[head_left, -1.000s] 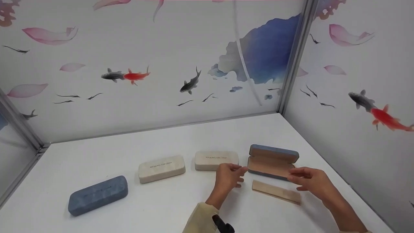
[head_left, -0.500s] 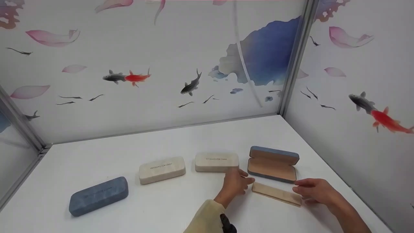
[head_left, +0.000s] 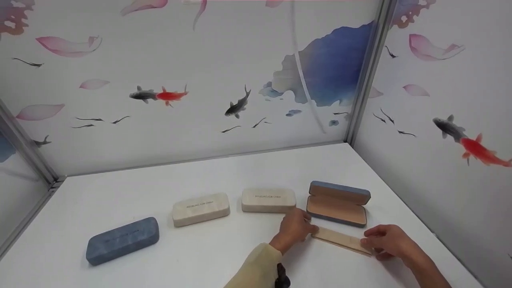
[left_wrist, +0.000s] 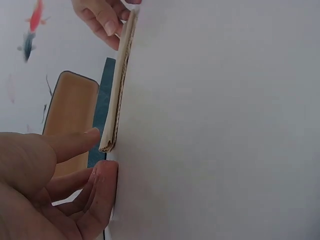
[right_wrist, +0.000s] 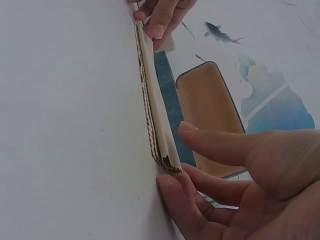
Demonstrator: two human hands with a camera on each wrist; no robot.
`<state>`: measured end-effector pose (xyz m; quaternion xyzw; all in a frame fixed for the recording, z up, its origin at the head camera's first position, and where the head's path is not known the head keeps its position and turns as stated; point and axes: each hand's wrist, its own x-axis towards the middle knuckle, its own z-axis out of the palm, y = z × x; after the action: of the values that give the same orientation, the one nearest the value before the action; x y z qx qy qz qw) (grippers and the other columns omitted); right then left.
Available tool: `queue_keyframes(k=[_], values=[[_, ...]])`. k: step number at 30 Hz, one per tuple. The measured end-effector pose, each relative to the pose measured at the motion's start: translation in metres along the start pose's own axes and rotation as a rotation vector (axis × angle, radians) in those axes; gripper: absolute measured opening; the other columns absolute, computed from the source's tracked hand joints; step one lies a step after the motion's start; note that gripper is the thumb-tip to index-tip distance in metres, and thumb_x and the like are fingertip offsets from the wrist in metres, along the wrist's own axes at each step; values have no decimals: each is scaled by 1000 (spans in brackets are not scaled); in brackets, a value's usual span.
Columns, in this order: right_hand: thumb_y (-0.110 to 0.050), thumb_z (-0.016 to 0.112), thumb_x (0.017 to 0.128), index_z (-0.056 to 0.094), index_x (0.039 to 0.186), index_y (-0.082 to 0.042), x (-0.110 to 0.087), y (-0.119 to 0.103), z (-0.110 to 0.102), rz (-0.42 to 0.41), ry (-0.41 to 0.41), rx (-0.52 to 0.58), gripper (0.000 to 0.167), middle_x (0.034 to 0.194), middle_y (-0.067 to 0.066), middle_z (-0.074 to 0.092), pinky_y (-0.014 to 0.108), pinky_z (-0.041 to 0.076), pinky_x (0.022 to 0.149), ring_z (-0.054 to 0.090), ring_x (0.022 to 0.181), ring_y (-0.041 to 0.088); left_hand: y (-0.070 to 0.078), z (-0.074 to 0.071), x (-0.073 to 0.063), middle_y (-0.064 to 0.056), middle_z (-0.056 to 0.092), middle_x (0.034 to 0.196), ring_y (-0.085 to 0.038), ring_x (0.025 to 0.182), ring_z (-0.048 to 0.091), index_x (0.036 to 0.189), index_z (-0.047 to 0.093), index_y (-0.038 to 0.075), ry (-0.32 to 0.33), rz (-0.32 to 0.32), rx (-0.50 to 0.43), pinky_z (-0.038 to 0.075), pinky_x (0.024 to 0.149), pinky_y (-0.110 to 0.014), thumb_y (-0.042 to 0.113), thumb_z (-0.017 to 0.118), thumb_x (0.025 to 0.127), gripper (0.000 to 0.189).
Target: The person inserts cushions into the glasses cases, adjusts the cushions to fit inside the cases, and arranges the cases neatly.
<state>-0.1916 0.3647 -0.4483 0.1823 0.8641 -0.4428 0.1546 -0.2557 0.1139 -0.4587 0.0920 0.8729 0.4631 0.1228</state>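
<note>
A folded beige cleaning cloth (head_left: 340, 239) with zigzag-cut edges lies on the table in front of an open blue glasses case (head_left: 338, 210) with a tan lining. At the cloth's left end, my left hand (head_left: 295, 226) has its thumb and fingers spread around the tip, as the left wrist view shows. My right hand (head_left: 389, 242) reaches over the opposite end. In the right wrist view its lower fingers (right_wrist: 175, 192) are right at the cloth's edge, while the thumb stands apart from it.
Two closed cream glasses cases (head_left: 268, 201) (head_left: 201, 209) and a closed blue glasses case (head_left: 123, 241) stand in a row to the left. Behind the white table (head_left: 192, 256) rises a wall panel (head_left: 192, 60) printed with fish. Another panel (head_left: 452, 88) borders the right side.
Both hands have come down from the open case toward the near side, to the two ends of the cloth. The cloth and cases have stayed in place.
</note>
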Motion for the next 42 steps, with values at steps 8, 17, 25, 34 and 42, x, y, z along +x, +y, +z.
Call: queue_keyframes(k=[8,17,25,34,42], values=[[-19,77,88,65,116,5,2,-1,2,-8,7,-35,39,90,8,68,27,58,69,61,76,15,1,5,3,-2,69,86,-9,64,57,97,75,4,38,49,111,48,56,-24,11,83,81,19],[-10,77,86,69,103,4,1,1,0,-80,14,-84,23,81,3,67,26,54,64,60,71,13,1,10,2,1,72,83,-9,73,59,83,77,7,118,148,198,50,67,-26,13,85,78,11],[-13,76,88,70,96,0,2,-2,0,-78,3,-147,17,77,1,65,26,52,62,58,68,13,3,8,-2,2,69,70,-6,60,53,74,77,8,112,162,210,45,56,-22,12,84,80,9],[-18,75,89,70,97,-2,-1,-12,-8,-63,-17,-125,18,83,3,68,28,56,68,60,78,15,6,-2,-4,1,65,72,-11,59,58,76,71,7,-13,39,-48,51,53,-25,8,77,84,10],[-19,73,90,70,99,1,-2,-23,-18,-159,-13,-72,22,81,1,70,31,58,68,66,76,12,7,0,5,-4,66,70,-9,59,59,85,70,5,60,-20,-201,56,55,-26,7,75,87,5]])
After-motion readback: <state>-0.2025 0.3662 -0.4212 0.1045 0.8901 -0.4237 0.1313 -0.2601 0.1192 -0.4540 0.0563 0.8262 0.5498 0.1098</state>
